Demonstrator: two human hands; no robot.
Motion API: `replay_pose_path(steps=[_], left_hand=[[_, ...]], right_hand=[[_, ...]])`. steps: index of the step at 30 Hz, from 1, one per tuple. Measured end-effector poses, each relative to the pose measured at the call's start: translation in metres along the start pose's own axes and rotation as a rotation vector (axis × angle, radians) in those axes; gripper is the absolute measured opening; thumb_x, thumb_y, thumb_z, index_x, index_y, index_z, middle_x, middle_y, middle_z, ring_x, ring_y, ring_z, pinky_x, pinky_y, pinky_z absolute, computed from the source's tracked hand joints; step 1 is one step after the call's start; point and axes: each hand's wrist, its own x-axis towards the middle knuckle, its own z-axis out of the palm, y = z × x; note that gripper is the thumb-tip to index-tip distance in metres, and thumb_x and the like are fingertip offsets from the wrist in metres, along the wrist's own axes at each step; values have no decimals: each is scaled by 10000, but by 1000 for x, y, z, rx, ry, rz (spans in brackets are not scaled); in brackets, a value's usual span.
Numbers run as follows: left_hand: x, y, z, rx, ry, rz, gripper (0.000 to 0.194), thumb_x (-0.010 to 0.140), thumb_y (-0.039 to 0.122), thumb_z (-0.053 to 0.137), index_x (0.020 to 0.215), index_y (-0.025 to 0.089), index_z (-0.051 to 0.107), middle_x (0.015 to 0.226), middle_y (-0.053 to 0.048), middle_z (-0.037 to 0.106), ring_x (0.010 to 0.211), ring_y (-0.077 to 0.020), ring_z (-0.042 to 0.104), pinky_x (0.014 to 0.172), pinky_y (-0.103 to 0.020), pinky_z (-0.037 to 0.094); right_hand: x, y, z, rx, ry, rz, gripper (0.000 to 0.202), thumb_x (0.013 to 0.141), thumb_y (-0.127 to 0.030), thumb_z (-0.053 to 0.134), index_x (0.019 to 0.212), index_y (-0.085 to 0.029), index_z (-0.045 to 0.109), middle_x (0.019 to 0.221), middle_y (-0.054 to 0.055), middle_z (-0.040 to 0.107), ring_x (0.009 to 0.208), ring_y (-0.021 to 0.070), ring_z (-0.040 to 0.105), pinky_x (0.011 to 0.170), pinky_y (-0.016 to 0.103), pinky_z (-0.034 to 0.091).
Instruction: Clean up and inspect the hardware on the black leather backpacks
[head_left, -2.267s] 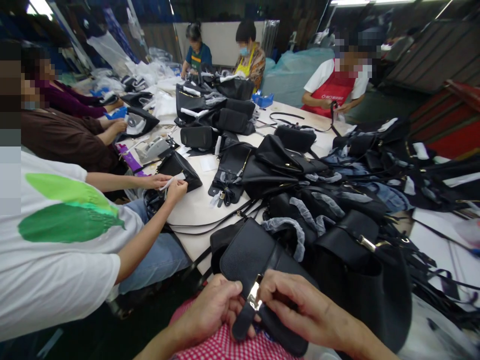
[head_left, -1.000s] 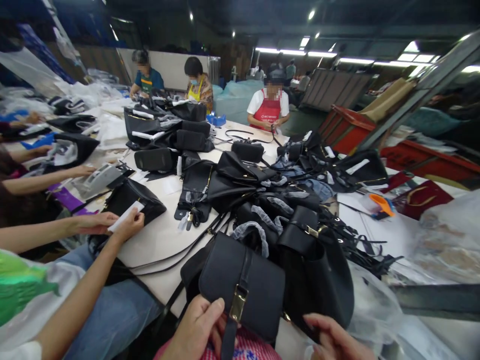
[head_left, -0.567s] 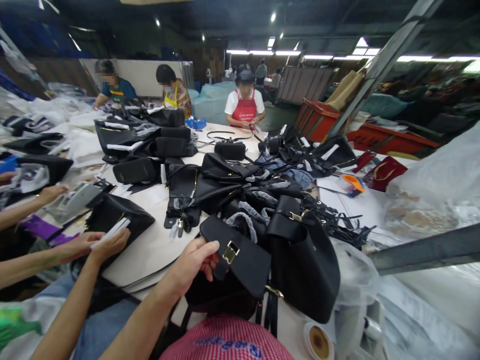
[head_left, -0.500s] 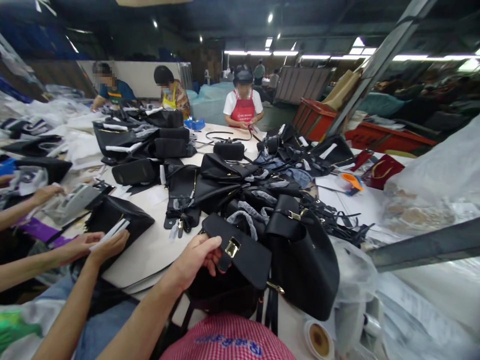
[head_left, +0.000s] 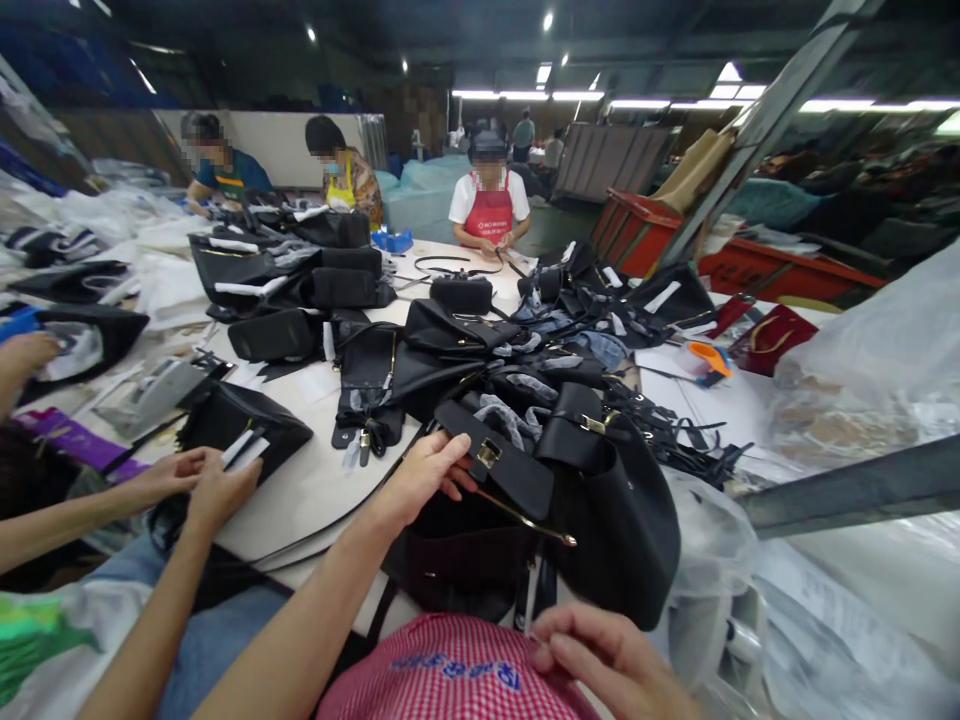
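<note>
My left hand [head_left: 431, 470] is closed on the edge of a black bag flap [head_left: 517, 475] with a gold clasp [head_left: 489, 455]. It keeps the flap raised above the open black bag [head_left: 465, 560], whose gold zipper [head_left: 529, 520] shows along the mouth. Low in front of my checked apron [head_left: 457, 670], my right hand [head_left: 600, 650] has its thumb and fingers pinched together. A thin pale sliver rises by the fingertips; what it is I cannot make out. Touching the open bag on its right stands another black bag [head_left: 622, 500].
Black bags [head_left: 450, 370] and straps [head_left: 697, 440] are heaped across the table [head_left: 307, 510]. At left, a co-worker's hands [head_left: 217, 480] hold white strips over a black bag. Orange tape [head_left: 709, 358] lies at right near a metal post [head_left: 840, 500]. Several people work farther back.
My right hand has come into view at the bottom. My left hand has moved slightly up and right with the flap, and more of the bag's opening and zipper shows.
</note>
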Motion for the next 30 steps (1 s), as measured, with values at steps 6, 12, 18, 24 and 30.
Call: replay_pose_path(steps=[6, 12, 18, 24, 30], left_hand=[[9, -6, -3, 79, 94, 43, 314, 823, 466, 583, 843, 152, 584, 679, -8, 618, 515, -117, 606, 388, -170, 402], [-27, -5, -13, 95, 21, 57, 336, 832, 470, 561, 760, 145, 605, 679, -23, 621, 579, -134, 600, 497, -216, 463], [-69, -8, -9, 231, 75, 91, 134, 730, 236, 670, 834, 155, 694, 710, -1, 622, 642, -125, 547, 579, -210, 423], [-128, -22, -31, 341, 169, 5, 137, 790, 204, 564, 733, 187, 689, 720, -4, 644, 632, -137, 567, 624, -229, 439], [-191, -93, -67, 1176, 333, -386, 253, 830, 335, 580, 693, 182, 727, 891, -135, 731, 1123, -367, 579, 1011, -492, 365]], right_hand=[[48, -58, 29, 473, -141, 125, 353, 716, -463, 759, 832, -147, 655, 724, 44, 732, 595, 110, 638, 632, 237, 501], [83, -65, 38, 468, -138, 104, 304, 723, -430, 768, 817, -157, 670, 724, 27, 718, 677, 127, 647, 637, 225, 490], [94, -67, 40, 398, -164, 82, 309, 743, -437, 752, 846, -150, 703, 762, 45, 726, 716, 141, 648, 676, 248, 502], [100, -59, 38, 244, -112, 20, 340, 782, -474, 691, 930, -168, 668, 795, 56, 728, 756, 181, 668, 689, 292, 520], [112, -53, 37, -490, 101, -437, 406, 787, -306, 646, 1180, -209, 612, 1321, 105, 579, 1241, 298, 504, 1086, 497, 336]])
